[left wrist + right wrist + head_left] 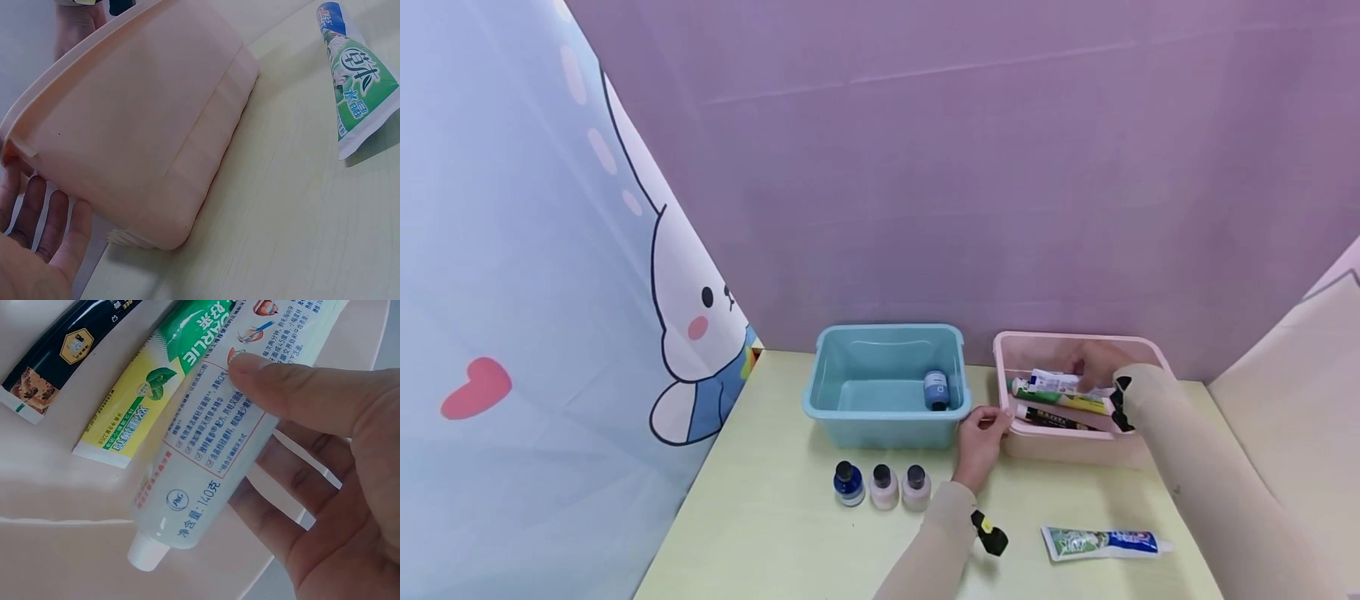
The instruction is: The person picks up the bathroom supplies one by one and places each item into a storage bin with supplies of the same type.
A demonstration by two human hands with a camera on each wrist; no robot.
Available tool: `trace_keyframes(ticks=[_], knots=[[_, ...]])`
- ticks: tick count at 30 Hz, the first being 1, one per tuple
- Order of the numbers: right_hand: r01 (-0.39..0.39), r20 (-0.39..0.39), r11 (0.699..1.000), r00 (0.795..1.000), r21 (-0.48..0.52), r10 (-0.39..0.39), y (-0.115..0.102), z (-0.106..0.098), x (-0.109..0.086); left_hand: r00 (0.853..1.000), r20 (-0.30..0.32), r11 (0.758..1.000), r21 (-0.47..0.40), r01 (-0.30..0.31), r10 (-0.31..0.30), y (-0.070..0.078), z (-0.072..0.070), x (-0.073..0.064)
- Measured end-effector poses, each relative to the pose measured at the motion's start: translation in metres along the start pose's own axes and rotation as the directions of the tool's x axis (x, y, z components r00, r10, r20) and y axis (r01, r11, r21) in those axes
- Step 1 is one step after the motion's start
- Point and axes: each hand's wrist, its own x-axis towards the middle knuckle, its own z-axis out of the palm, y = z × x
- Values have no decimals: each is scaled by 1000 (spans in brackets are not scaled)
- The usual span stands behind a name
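In the pink plastic bin (1075, 450), my right hand (1101, 364) holds a white toothpaste tube (200, 437), thumb on its printed face and fingers behind it. Beside that tube lie a green and yellow toothpaste tube (122, 419) and a black toothpaste tube (62, 353), both on the bin's floor. My left hand (980, 450) grips the bin's rim at the near left corner. From the left wrist view, its fingers (53, 219) lie along the corner below the rim, and the bin wall (144, 112) fills the middle.
Left of the pink bin stands a blue bin (880, 432) with a blue bottle (936, 390) inside. A dark blue bottle (849, 485) and two pale pink bottles (884, 489) with black caps stand before it. A green and blue toothpaste tube (1105, 543) lies near the front right.
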Motion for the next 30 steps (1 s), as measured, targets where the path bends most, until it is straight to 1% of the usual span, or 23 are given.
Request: trace_keyframes(ticks=[4,8,14,18,25,28,30], knots=[[-7,6,1000,1000,7,7,3,3,2,1000,-7,1000,0,8,-8,0,0,1],[-41,17,999,999,23,40,2,7,5,1000,-13,1000,0,1,-1,0,1,1],[-29,55,999,998,-38,31,1,11,9,1000,-13,1000,4,13,-13,0,1,0],[-34,58,998,998,-52,37,1,12,10,1000,-11,1000,8,20,-20,0,1,0],[1,61,998,998,-61,2,0,13,9,1000,-14,1000,11,16,-16,-1,2,1],[2,71,999,997,-52,2,-3,13,9,1000,-13,1000,14,12,-12,-1,2,1],[0,78,999,997,-37,3,-1,13,11,1000,-10,1000,17,9,-9,-1,2,0]])
